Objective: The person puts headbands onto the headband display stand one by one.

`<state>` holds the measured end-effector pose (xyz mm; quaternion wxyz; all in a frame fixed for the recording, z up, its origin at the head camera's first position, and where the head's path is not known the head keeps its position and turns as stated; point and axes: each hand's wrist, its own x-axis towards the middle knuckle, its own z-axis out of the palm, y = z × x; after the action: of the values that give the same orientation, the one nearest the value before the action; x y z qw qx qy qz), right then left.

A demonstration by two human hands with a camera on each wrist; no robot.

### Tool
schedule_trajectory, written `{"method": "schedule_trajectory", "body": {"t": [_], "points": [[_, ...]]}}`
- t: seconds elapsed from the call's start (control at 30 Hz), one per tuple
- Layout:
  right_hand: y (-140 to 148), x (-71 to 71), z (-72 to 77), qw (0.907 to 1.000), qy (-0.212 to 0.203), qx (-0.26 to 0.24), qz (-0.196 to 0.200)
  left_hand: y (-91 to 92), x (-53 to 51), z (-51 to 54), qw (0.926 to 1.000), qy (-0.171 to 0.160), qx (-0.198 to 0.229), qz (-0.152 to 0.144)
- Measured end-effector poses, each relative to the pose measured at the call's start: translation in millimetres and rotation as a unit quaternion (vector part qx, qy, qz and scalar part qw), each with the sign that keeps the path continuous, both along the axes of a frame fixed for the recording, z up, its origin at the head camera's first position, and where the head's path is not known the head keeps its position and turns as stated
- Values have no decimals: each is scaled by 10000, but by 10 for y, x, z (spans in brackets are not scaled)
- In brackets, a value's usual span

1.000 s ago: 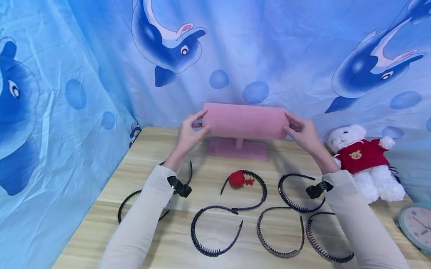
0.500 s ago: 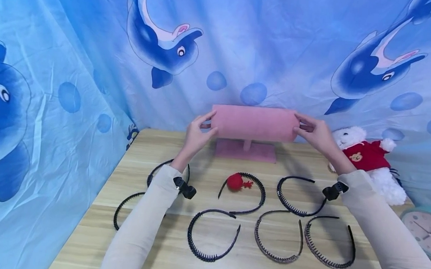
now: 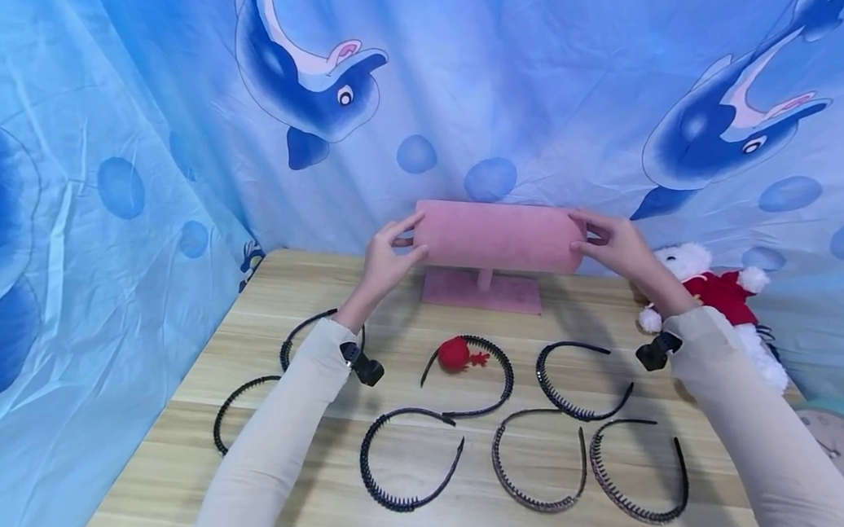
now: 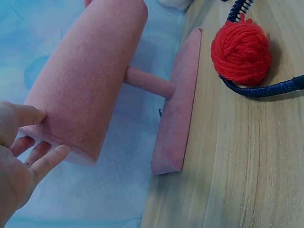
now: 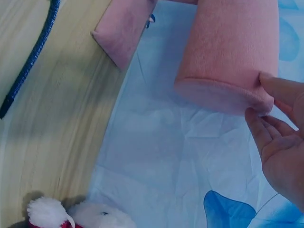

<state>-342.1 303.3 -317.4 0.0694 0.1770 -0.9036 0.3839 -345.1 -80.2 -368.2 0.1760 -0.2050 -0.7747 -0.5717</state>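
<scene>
A pink velvety T-bar display stand [image 3: 497,236], a thick horizontal roll on a short post and flat base, stands upright at the table's back edge. My left hand [image 3: 387,259] grips the roll's left end, thumb and fingers spread around its rim. At the opposite end, my right hand [image 3: 620,243] holds the rim between thumb and fingers. The left wrist view shows the left fingers [image 4: 47,159] against the round end face. Several dark toothed headbands lie in front, among them one headband [image 3: 408,458] near the middle. A red yarn ball [image 3: 454,354] sits by another headband [image 3: 508,376].
A white plush bear [image 3: 721,297] in a red sweater is at the back right, partly behind my right arm. A teal-rimmed clock [image 3: 839,444] lies at the right edge. A blue dolphin-print curtain [image 3: 552,85] hangs close behind the wooden table [image 3: 333,486].
The stand has shifted to the right along the table's back edge, with both hands staying on its ends. The view has turned slightly right. The headbands lie as before.
</scene>
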Motion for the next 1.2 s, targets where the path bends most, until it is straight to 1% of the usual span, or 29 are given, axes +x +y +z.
{"method": "schedule_trajectory", "body": {"t": [0.1, 0.17, 0.23, 0.3, 0.37, 0.43, 0.53, 0.6, 0.67, 0.7, 0.8, 0.87, 0.93, 1.0, 1.07, 1.13, 1.2], "points": [[35, -6, 7, 9999, -74, 106, 74, 17, 89, 67, 10000, -24, -8, -45], [57, 1, 7, 9997, -160, 161, 56, 20, 101, 76, 10000, -44, -32, -63], [73, 6, 15, 9995, -244, 218, 11, 13, 74, 55, 9999, -50, -64, -86], [80, 9, 27, 9991, -291, 290, -44, 0, 21, 20, 9998, -47, -130, -107], [78, 12, 42, 9988, -294, 373, -104, -19, -40, -19, 9997, -66, -205, -140], [74, 11, 54, 9986, -258, 441, -116, -31, -76, -32, 9994, -109, -290, -135], [70, 18, 64, 9984, -245, 482, -140, -20, -75, -18, 9990, -160, -407, -75], [72, 22, 65, 9984, -269, 473, -142, 15, -52, 1, 9988, -124, -478, 55], [78, 24, 60, 9985, -288, 450, -155, 71, -7, 28, 9981, 34, -562, 246], [81, 20, 57, 9985, -283, 448, -155, 105, 15, 41, 9975, 178, -592, 349], [82, 0, 40, 9988, -208, 412, -136, 232, 92, 92, 9924, 796, -734, 588], [83, -22, 25, 9990, -145, 402, -121, 331, 146, 130, 9874, 1224, -822, 568], [77, -34, 18, 9991, -114, 383, -120, 439, 202, 162, 9827, 1555, -956, 328], [75, -42, 14, 9992, -123, 371, -124, 546, 257, 180, 9779, 1742, -1155, -15], [70, -41, 19, 9992, -147, 344, -129, 657, 308, 175, 9723, 1780, -1463, -390], [63, -36, 29, 9993, -177, 293, -130, 760, 358, 143, 9650, 1712, -1842, -746], [61, -30, 38, 9994, -202, 238, -129, 856, 393, 82, 9545, 1611, -2294, -1023]]}}
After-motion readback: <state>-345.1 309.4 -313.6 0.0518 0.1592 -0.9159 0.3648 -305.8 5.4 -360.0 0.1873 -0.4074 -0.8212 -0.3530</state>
